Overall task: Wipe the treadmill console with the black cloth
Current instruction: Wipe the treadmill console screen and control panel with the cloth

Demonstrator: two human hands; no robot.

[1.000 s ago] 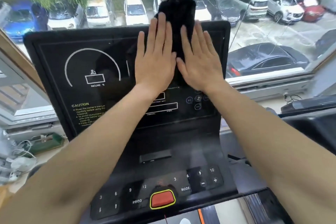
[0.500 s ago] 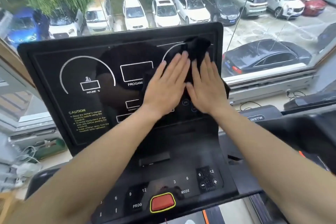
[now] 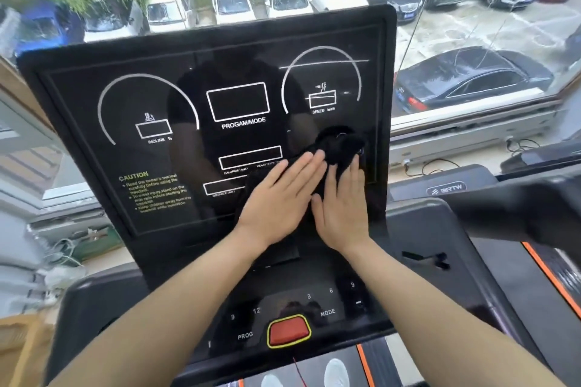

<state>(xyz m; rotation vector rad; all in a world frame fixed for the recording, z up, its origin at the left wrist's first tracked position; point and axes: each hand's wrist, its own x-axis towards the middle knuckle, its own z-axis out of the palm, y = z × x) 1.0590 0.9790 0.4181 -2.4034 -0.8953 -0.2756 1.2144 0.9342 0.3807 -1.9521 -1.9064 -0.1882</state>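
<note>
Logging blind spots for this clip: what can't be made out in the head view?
- Round buttons on the console, lower right: covered by the black cloth and both hands.
- Small yellow caution text: too blurred to read fully.
- Keypad left of PROG: hidden by the left forearm.
- Cloth's lower part: under the left hand and right hand.

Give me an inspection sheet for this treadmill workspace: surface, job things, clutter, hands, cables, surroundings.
Surface: treadmill console, glossy black, reflections on its panel.
Job's things: black cloth bunched at the panel's lower right.
Clutter: nothing seen on the console.
Hands: left hand and right hand flat, pressing the cloth.
Cables: loose wires on the sill at right; tangled wires at left.
Surroundings: window over parked cars; red stop button below.
</note>
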